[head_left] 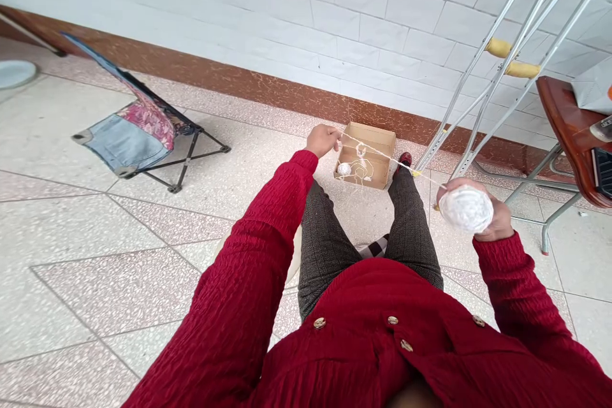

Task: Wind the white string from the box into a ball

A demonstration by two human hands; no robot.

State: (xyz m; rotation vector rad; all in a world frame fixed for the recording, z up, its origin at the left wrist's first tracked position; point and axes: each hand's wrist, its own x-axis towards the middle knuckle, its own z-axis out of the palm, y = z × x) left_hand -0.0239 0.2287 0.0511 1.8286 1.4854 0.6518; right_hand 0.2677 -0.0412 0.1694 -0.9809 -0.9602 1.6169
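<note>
My right hand point(500, 217) is wrapped round a white ball of yarn point(466, 209), held out to the right above the floor. From that ball a strand of yarn point(389, 157) stretches up and left to my left hand point(323, 140), whose fingers pinch it. Below the strand, a shallow cardboard box point(380, 177) stands on the floor between my feet. Inside it lie a smaller white yarn ball point(343, 169) and loose loops of yarn point(362, 172).
A folding chair point(138, 137) stands at the left. Metal crutches point(497, 70) with yellow grips lean on the tiled wall point(373, 6) at the right. Beside them is a brown wooden stool point(568, 134) with metal legs and things on it. A pale round basin point(16, 73) shows far left.
</note>
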